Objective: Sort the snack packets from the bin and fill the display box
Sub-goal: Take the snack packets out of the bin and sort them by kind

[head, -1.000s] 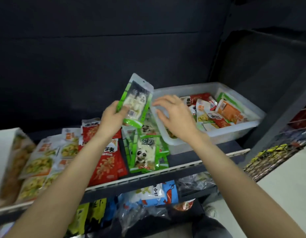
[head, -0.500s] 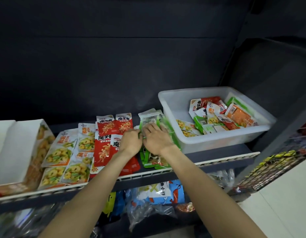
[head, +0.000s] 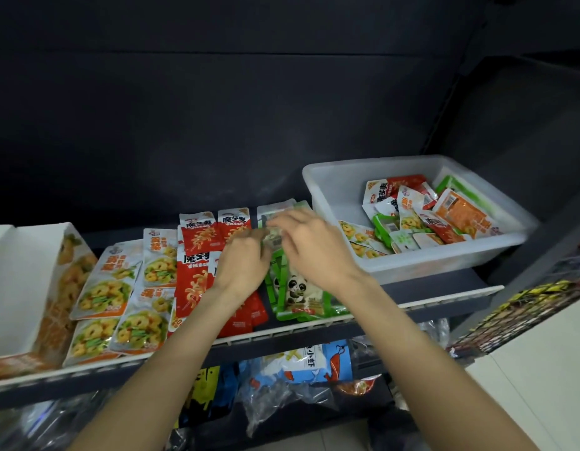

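Two hands (head: 275, 252) — over green panda packets (head: 298, 294), shelf (head: 412, 304)

Shelf (head: 445, 289) carries bin (head: 331, 183), display box (head: 18, 288), sorted packet rows (head: 197, 255)

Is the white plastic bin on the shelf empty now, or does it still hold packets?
Not empty. The white bin holds mixed snack packets heaped toward its right side; its left part shows bare floor.

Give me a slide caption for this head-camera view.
Both hands over green panda packets on the shelf, bin alongside.
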A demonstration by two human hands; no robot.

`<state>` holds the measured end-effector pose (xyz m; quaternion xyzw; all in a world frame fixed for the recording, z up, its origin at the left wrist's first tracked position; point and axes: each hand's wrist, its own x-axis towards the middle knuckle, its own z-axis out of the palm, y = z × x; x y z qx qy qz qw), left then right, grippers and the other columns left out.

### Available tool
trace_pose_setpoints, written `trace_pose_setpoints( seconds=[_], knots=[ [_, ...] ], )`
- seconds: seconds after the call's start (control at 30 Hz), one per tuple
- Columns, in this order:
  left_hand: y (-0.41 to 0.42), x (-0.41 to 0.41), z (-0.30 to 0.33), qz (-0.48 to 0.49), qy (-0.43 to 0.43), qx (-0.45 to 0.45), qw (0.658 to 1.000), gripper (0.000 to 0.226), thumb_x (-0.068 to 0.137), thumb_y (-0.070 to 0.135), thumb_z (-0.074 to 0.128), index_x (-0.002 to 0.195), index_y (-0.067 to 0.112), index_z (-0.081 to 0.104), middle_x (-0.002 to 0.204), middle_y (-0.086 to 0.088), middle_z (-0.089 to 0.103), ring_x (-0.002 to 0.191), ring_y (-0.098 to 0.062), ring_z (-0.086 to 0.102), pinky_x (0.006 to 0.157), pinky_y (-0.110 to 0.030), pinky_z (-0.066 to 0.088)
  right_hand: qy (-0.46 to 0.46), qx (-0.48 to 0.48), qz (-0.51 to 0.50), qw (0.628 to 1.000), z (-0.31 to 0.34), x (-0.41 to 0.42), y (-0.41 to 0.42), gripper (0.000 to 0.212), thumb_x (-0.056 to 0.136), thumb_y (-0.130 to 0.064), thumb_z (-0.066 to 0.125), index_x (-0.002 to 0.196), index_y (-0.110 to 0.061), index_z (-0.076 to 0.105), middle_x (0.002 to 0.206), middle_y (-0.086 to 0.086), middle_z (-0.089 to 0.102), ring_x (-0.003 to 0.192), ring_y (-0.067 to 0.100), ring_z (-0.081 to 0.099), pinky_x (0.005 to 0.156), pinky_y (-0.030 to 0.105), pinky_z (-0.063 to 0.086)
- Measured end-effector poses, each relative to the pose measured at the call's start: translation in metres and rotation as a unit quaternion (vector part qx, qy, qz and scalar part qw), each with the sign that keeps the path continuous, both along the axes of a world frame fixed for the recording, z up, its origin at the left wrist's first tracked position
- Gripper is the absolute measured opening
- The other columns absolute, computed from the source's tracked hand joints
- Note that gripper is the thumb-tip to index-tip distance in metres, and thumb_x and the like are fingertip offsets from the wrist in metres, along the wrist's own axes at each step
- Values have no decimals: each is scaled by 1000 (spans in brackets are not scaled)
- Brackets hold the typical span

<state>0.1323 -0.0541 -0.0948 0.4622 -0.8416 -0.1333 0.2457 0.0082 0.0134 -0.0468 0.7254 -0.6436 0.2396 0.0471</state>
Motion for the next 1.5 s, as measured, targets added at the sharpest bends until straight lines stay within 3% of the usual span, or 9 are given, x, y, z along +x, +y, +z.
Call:
trace_pose_setpoints(
  seconds=[0.13,0.33,0.53,0.77,1.0,1.13,1.27,1.4,1.5],
  knots=[
    [4,-14,33,-68,90,-74,991,32,100,31,38,116,17,62,107,-1,65,100,-20,57,81,-33,44,-6,-51,-37,998,32,-47,14,27,90,-13,50,110,-19,67,106,0,70,99,22,62,76,35,51],
    [2,-95,66,-257,130,-2,958,28,94,21,53,122,20,58,107,8,63,100,-4,57,89,-20,42,-44,60,-184,980,31,-174,8,22,87,-16,58,103,-24,72,94,1,74,91,23,67,84,39,53],
    [-17,-206,48,-269,-86,96,954,55,90,35,62,137,12,45,133,-9,54,119,-24,52,97,-30,40,6,236,-171,957,4,-238,-4,39,90,-21,59,129,-22,57,131,4,57,119,22,53,99,35,42],
    [-41,-263,16,-155,-265,89,948,38,89,34,62,114,5,61,116,-10,63,105,-25,60,74,-27,43,153,403,-114,895,-14,-264,-12,68,92,-65,32,150,-31,21,159,-9,9,147,13,3,118,41,9],
    [-37,-236,43,-121,-149,15,981,28,93,12,44,119,13,54,115,-13,62,103,-33,59,75,-37,44,51,308,-163,936,-7,-260,-1,67,89,-66,39,141,-25,39,149,2,35,137,21,31,110,42,30],
    [-35,-187,61,-91,43,79,992,9,99,19,40,102,18,48,96,-11,66,86,-32,64,69,-36,47,-157,142,-165,963,8,-221,12,38,94,-40,52,127,-23,57,122,1,61,104,14,62,87,26,48],
    [-20,-132,63,-65,315,193,927,11,98,17,47,88,22,48,83,-1,63,52,-8,63,73,-46,56,-370,41,-138,918,24,-154,16,26,96,-28,52,120,-21,60,91,5,68,68,19,70,57,33,56],
    [8,-83,69,-63,447,227,863,8,97,11,50,94,18,47,92,-3,65,59,-2,64,62,-23,54,-394,36,-102,913,36,-93,4,39,94,-31,55,132,-25,47,102,-10,58,95,19,66,78,41,57],
    [14,-48,61,-18,430,245,869,23,92,10,58,109,18,45,102,-6,65,70,-8,64,64,-27,55,-346,12,-95,933,39,-57,-6,43,92,-9,56,134,-18,50,130,2,56,119,19,52,97,27,40]
  ],
)
